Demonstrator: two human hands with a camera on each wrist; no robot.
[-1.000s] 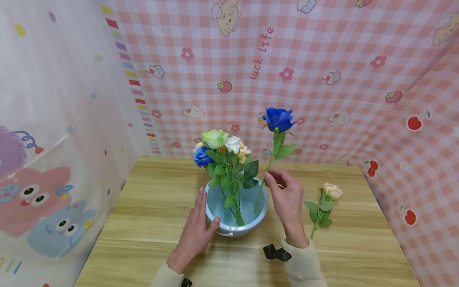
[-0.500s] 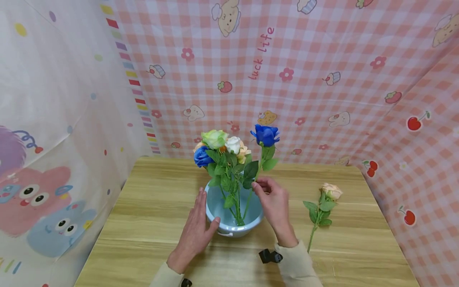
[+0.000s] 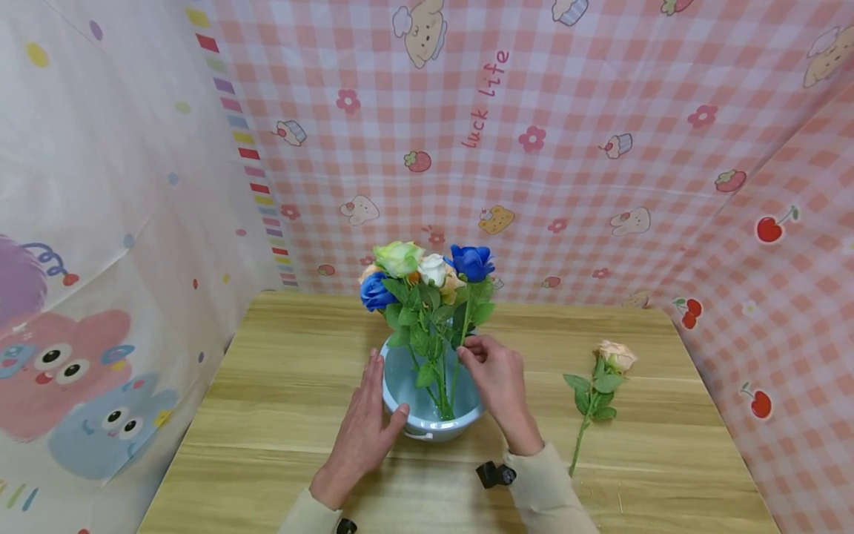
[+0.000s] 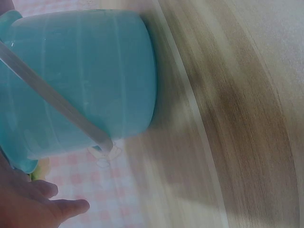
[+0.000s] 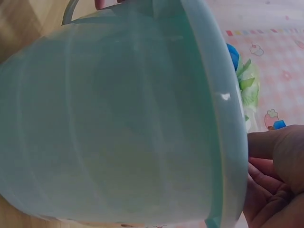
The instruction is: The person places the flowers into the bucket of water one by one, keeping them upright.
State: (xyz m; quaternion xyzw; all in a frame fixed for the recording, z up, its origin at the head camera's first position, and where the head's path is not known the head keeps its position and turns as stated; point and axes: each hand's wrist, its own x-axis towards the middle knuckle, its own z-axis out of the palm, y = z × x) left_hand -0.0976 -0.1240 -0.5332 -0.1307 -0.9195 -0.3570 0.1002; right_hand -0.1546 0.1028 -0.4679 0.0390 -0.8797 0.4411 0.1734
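Note:
A light blue bucket stands on the table with several artificial roses in it: a green rose, a white rose, a blue rose and peach ones partly hidden. My right hand pinches the stem of another blue rose, which is upright with its lower stem inside the bucket. Against the bucket's left rim rests my left hand, fingers straight. In the right wrist view, the bucket's wall hides the stems; my right hand is beside the rim.
On the table to the right lies a single peach rose with its stem toward me. A pink checked cloth hangs behind the table. The bucket's pale handle slants down its side in the left wrist view.
My right hand has moved left with the blue rose, bringing the bloom lower and beside the white one. The left hand has stayed at the rim.

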